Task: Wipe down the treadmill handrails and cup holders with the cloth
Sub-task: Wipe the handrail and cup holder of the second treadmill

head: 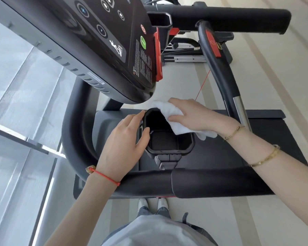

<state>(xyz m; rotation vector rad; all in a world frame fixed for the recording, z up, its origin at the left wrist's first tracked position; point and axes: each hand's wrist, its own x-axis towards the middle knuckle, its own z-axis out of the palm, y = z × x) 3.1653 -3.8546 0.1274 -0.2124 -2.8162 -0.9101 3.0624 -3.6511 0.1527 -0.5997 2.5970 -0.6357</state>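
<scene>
Pinching a folded white cloth (174, 119) between thumb and curled fingers, the right hand (194, 115) is pressing it over the far right rim of the black cup holder (167, 141), so part of the cloth is hanging down inside the well and a corner is sticking out under the wrist. Her left hand (124, 137) is resting on the holder's left rim, its grip loosely curled round the edge with the thumb hooked just inside. Apart from the cloth, the cup holder is holding nothing that shows; its dark floor and walls are showing bare. It is sitting just below the treadmill console (103, 41), between the curved left handrail (75, 132) and the padded front handrail (212, 181) crossing near her body. A second cup holder (160, 20) is showing past the console.
</scene>
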